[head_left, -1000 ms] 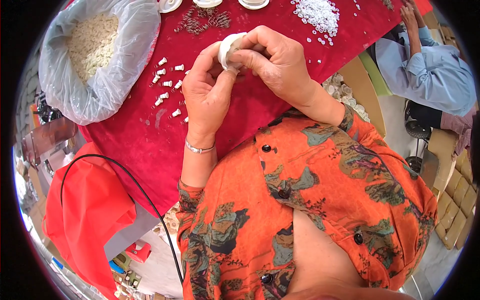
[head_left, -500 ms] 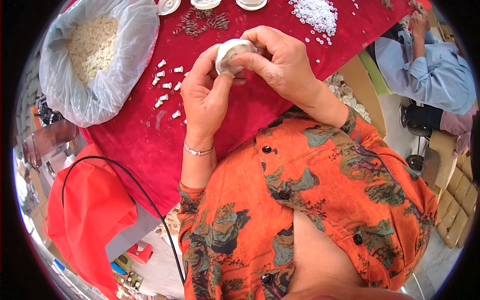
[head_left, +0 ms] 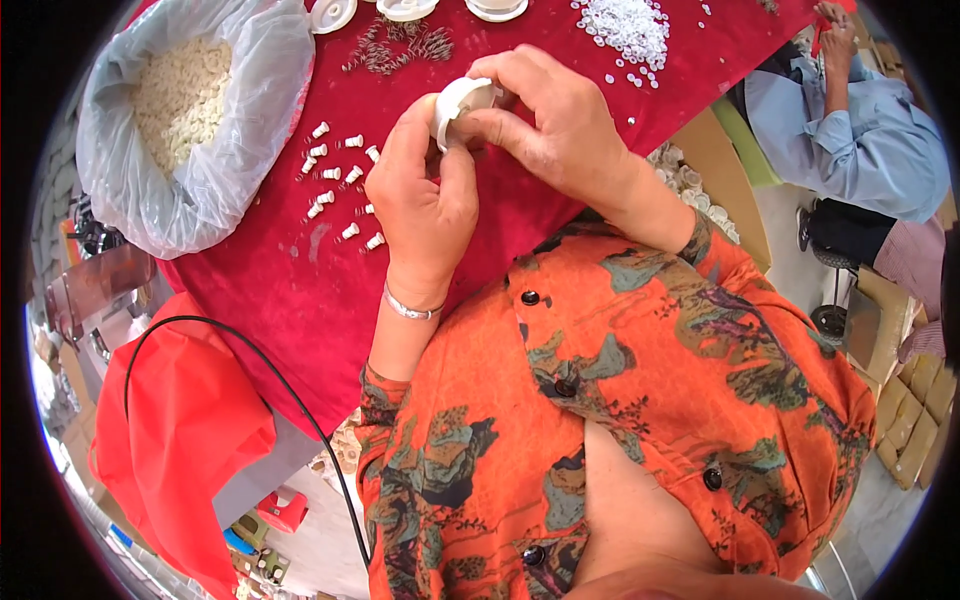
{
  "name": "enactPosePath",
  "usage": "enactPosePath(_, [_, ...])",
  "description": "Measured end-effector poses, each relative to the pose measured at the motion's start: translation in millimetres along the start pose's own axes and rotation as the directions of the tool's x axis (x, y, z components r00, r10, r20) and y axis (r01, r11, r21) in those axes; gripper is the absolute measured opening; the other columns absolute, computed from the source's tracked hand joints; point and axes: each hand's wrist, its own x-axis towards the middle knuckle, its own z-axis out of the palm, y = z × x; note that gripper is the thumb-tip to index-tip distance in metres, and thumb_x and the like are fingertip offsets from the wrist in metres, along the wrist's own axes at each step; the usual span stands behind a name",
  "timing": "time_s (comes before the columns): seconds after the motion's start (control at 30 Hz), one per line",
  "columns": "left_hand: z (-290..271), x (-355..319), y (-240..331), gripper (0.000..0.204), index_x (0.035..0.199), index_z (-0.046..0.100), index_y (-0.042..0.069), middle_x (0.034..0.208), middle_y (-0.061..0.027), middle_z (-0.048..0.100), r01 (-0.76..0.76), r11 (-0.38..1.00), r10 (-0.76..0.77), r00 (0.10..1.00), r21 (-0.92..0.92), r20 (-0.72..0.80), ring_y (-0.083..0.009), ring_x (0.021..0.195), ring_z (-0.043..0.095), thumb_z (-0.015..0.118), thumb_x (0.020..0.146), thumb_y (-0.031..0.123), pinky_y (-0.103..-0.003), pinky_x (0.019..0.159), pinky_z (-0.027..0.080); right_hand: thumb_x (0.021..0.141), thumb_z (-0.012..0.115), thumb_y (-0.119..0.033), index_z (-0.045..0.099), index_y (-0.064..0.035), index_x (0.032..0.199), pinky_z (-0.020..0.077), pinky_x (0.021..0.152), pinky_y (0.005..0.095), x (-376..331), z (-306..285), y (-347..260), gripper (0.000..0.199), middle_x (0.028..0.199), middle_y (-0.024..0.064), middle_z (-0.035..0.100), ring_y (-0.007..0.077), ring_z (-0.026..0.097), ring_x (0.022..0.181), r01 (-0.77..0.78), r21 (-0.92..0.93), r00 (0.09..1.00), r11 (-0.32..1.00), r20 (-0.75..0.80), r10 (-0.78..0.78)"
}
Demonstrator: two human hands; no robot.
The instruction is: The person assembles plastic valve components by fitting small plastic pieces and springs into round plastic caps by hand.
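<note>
Both my hands hold one round white plastic cap [head_left: 462,102] above the red cloth. My left hand [head_left: 418,185] pinches its left and lower edge between thumb and fingers. From the other side my right hand [head_left: 555,115] grips it, the thumb reaching into the hollow; what lies under that thumb is hidden. To the left of my left hand, several small white plungers with springs [head_left: 331,174] lie scattered on the cloth. Beyond my hands sits a loose pile of metal springs [head_left: 395,48].
A plastic-lined bag of small cream-coloured pieces [head_left: 190,95] stands at the left. White round caps [head_left: 405,8] line the far edge, beside a heap of white washers [head_left: 625,35]. A box of white parts [head_left: 690,185] is at the right, near a person in a blue shirt [head_left: 850,140].
The white cap has tilted in my hands, showing more of its hollow side. My left wrist has turned and shifted slightly right, uncovering more plungers.
</note>
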Motion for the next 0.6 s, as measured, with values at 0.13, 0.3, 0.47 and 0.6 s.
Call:
enactPosePath(0.13, [0.2, 2.8, 3.7, 0.03, 0.111, 0.058, -0.004, 0.091, -0.0104, 0.067, 0.208, 0.937, -0.196, 0.978, -0.281, 0.07, -0.014, 0.075, 0.068, 0.051, 0.083, -0.009, -0.025, 0.063, 0.057, 0.078, 0.075, -0.027, 0.06, -0.004, 0.093, 0.049, 0.058, 0.0325, 2.5, 1.8, 6.9, 0.032, 0.078, 0.0084, 0.06, 0.0222, 0.06, 0.067, -0.031, 0.241, 0.998, 0.97, 0.067, 0.016])
enactPosePath(0.3, [0.1, 4.2, 10.5, 0.028, 0.113, 0.056, -0.005, 0.091, -0.0101, 0.067, 0.245, 0.908, -0.228, 0.97, -0.34, 0.09, -0.0143, 0.075, 0.068, 0.048, 0.085, -0.009, -0.026, 0.065, 0.059, 0.08, 0.074, -0.024, 0.059, -0.002, 0.092, 0.0486, 0.06, 0.0313, -2.7, 7.4, 1.3, 0.029, 0.077, 0.0089, 0.06, 0.019, 0.059, 0.066, -0.309, 0.528, 0.951, 0.791, 0.182, 0.25])
enactPosePath(0.47, [-1.2, 3.6, 15.5, 0.027, 0.114, 0.053, -0.006, 0.095, -0.0108, 0.066, 0.422, 0.686, -0.388, 0.901, -0.593, 0.193, -0.0141, 0.077, 0.067, 0.046, 0.087, -0.009, -0.026, 0.068, 0.059, 0.08, 0.074, -0.022, 0.058, -0.0019, 0.091, 0.0477, 0.059, 0.0323, 0.6, 0.7, 4.9, 0.028, 0.077, 0.0095, 0.059, 0.021, 0.059, 0.067, 0.031, 0.208, 0.998, 0.978, 0.051, -0.043])
enactPosePath(0.6, [3.0, 2.1, 8.4, 0.027, 0.113, 0.054, -0.006, 0.097, -0.0108, 0.065, 0.312, 0.856, -0.286, 0.95, -0.413, 0.127, -0.014, 0.079, 0.066, 0.046, 0.088, -0.009, -0.027, 0.069, 0.059, 0.081, 0.072, -0.021, 0.057, -0.0023, 0.091, 0.0475, 0.059, 0.0325, 1.9, 2.3, 2.5, 0.026, 0.078, 0.0101, 0.059, 0.0217, 0.06, 0.067, -0.118, 0.296, 0.989, 0.948, 0.118, 0.087])
